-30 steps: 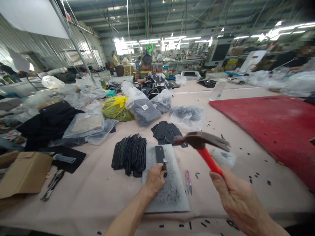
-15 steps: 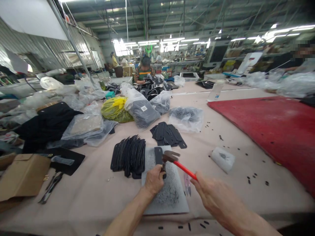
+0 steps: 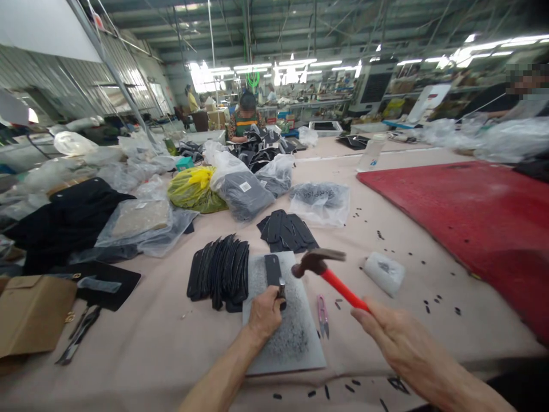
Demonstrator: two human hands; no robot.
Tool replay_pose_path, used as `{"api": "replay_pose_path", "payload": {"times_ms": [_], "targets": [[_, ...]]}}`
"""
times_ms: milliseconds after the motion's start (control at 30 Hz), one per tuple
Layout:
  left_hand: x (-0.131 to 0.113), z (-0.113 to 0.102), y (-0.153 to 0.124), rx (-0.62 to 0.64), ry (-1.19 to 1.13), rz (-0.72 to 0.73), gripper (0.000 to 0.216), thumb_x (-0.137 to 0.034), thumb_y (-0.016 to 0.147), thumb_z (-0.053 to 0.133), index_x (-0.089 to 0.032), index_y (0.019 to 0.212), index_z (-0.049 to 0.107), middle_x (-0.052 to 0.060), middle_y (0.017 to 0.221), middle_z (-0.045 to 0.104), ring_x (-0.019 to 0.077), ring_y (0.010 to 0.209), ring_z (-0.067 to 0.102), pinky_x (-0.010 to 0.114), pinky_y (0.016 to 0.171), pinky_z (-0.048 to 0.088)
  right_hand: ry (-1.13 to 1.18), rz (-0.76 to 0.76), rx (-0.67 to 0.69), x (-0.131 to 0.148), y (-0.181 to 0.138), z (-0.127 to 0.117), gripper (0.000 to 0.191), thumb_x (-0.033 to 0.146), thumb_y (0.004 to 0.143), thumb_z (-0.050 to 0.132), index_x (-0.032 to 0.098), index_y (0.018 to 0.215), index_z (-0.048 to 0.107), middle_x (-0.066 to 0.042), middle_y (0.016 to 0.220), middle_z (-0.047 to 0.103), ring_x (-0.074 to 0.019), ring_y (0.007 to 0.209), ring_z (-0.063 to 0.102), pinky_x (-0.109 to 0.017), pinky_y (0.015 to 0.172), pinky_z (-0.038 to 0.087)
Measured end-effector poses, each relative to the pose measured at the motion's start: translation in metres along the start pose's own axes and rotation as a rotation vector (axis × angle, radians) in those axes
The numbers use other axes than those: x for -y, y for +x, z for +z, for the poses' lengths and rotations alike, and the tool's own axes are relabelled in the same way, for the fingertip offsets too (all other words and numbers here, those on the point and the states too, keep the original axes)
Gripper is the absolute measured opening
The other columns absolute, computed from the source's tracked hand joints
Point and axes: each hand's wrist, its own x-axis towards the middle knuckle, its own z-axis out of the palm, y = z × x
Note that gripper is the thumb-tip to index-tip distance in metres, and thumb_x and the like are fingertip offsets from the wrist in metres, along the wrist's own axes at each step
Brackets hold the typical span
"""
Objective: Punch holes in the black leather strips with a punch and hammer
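My left hand (image 3: 265,313) is closed around a metal hole punch (image 3: 282,290), held over a dark strap piece (image 3: 273,269). That piece lies on a grey, speckled board (image 3: 300,349). In my right hand (image 3: 388,329) is a claw hammer (image 3: 343,286) with a red handle and rusty head. The hammer head hangs to the right of the punch, apart from it. Left of the board stands a packed row of dark strap pieces (image 3: 218,272). More flat dark pieces (image 3: 285,230) are heaped behind the board.
Pink thread snips (image 3: 322,316) lie right of the board, near a wrapped white roll (image 3: 385,273). A red sheet (image 3: 463,212) covers the right side. Plastic-bagged goods (image 3: 244,194) stand behind; a cardboard box (image 3: 36,315) and a cutter knife (image 3: 79,336) are left. A co-worker (image 3: 246,121) sits across.
My right hand has drawn the hammer up and to the right, away from the punch. My left hand keeps the punch on the strap piece. The view has shifted slightly.
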Motion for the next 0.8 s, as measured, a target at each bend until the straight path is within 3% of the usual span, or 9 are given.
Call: {"api": "replay_pose_path", "payload": {"times_ms": [167,233,300,367,433,533,667,800], "targets": [[0.004,0.002,-0.001,-0.012,-0.016,0.001,0.011,-0.010,0.083,0.052,-0.020,0.080,0.056,0.001,0.074,0.064,0.0164,0.071,0.062,0.025,0.065,0.043,0.327,0.465,0.088,-0.082,0.005,0.017,0.046,0.062,0.090,0.027,0.024,0.071,0.044,0.005,0.052,0.040,-0.0113,0.036,0.034,-0.025,0.036,0.027],[0.005,0.002,-0.001,-0.011,-0.023,0.000,0.011,-0.010,0.083,0.052,-0.021,0.081,0.057,0.001,0.074,0.065,0.0168,0.072,0.062,0.025,0.066,0.045,0.149,0.531,0.045,-0.113,0.011,0.031,0.043,0.053,0.092,0.026,0.023,0.071,0.048,0.002,0.054,0.047,-0.0137,0.038,0.040,-0.028,0.039,0.033],[0.005,0.001,0.000,-0.005,-0.034,-0.004,0.012,-0.011,0.083,0.052,-0.021,0.084,0.058,0.002,0.078,0.067,0.0173,0.076,0.064,0.026,0.069,0.047,-0.116,0.498,-0.052,-0.127,0.017,0.044,0.037,0.043,0.091,0.032,0.020,0.076,0.055,-0.008,0.067,0.058,-0.0202,0.054,0.055,-0.034,0.052,0.043],[0.006,0.000,0.000,0.006,-0.038,-0.007,0.014,-0.011,0.084,0.053,-0.022,0.089,0.060,0.002,0.083,0.069,0.0178,0.080,0.065,0.026,0.072,0.049,-0.303,0.361,-0.179,-0.120,0.024,0.057,0.030,0.035,0.091,0.038,0.016,0.092,0.061,-0.017,0.095,0.064,-0.0284,0.083,0.062,-0.041,0.072,0.046],[0.006,0.000,0.001,0.020,-0.035,-0.007,0.017,-0.012,0.084,0.053,-0.023,0.094,0.061,0.003,0.087,0.070,0.0182,0.083,0.066,0.027,0.075,0.051,-0.330,0.128,-0.281,-0.092,0.031,0.072,0.032,0.029,0.091,0.040,0.016,0.114,0.059,-0.018,0.121,0.058,-0.0311,0.107,0.055,-0.045,0.089,0.042],[0.006,0.000,0.000,0.033,-0.035,-0.009,0.019,-0.013,0.085,0.051,-0.022,0.098,0.062,0.005,0.092,0.071,0.0195,0.088,0.067,0.030,0.080,0.052,-0.173,-0.184,-0.249,-0.034,0.046,0.104,0.033,0.023,0.091,0.045,0.019,0.121,0.057,-0.011,0.126,0.057,-0.0258,0.115,0.050,-0.040,0.099,0.037],[0.004,-0.001,0.003,0.050,-0.105,-0.022,0.021,-0.015,0.086,0.048,-0.020,0.098,0.065,0.007,0.095,0.072,0.0209,0.091,0.067,0.032,0.083,0.052,-0.046,-0.220,-0.154,0.012,0.059,0.147,0.036,0.018,0.085,0.055,0.025,0.120,0.060,-0.006,0.126,0.058,-0.0255,0.115,0.048,-0.041,0.099,0.034],[0.004,-0.011,0.016,-0.080,-0.302,-0.241,0.018,-0.024,0.087,0.051,-0.018,0.092,0.067,0.006,0.090,0.074,0.0207,0.084,0.069,0.030,0.078,0.053,-0.008,-0.154,-0.155,0.013,0.063,0.163,0.037,0.017,0.081,0.060,0.026,0.118,0.062,-0.006,0.127,0.057,-0.0267,0.116,0.045,-0.044,0.100,0.031]]}}
